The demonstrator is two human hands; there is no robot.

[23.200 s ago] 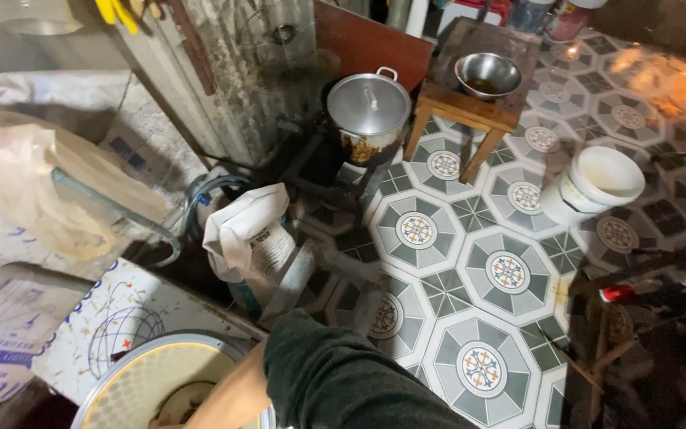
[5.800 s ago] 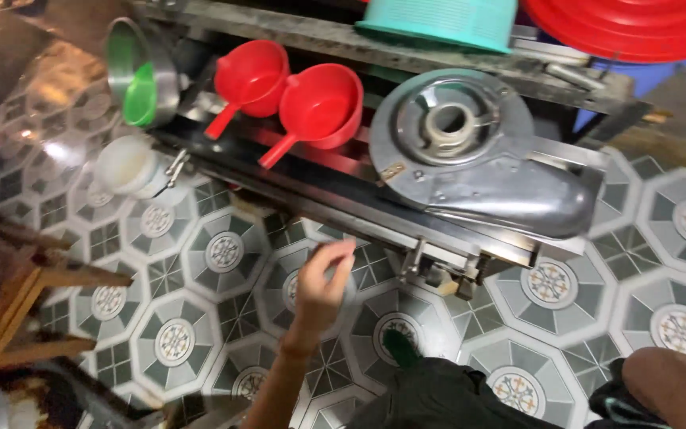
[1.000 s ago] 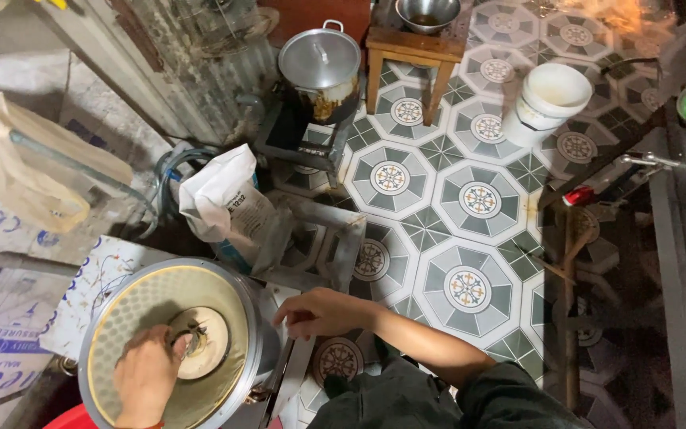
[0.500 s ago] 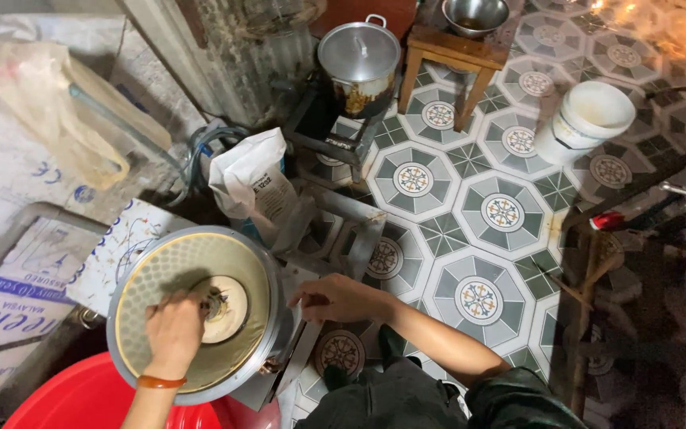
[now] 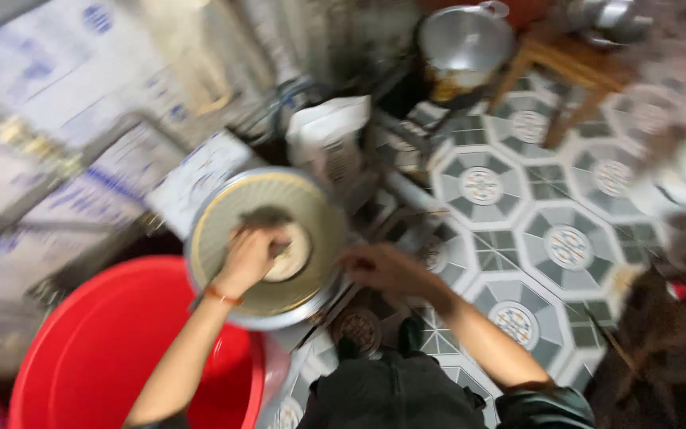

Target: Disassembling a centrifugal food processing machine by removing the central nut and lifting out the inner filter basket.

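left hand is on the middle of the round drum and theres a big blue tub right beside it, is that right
Not quite: the tub is red, not blue. The head view shows the left hand on the middle of the round drum, with the big tub right beside it.

white paper bag (image 5: 329,141) — upright, crumpled top, dark print, just above the round sieve's rim | flat white carton (image 5: 204,179) with blue line pattern — lying left of the bag | white sacks (image 5: 49,87) with blue print — blurred, along the upper left
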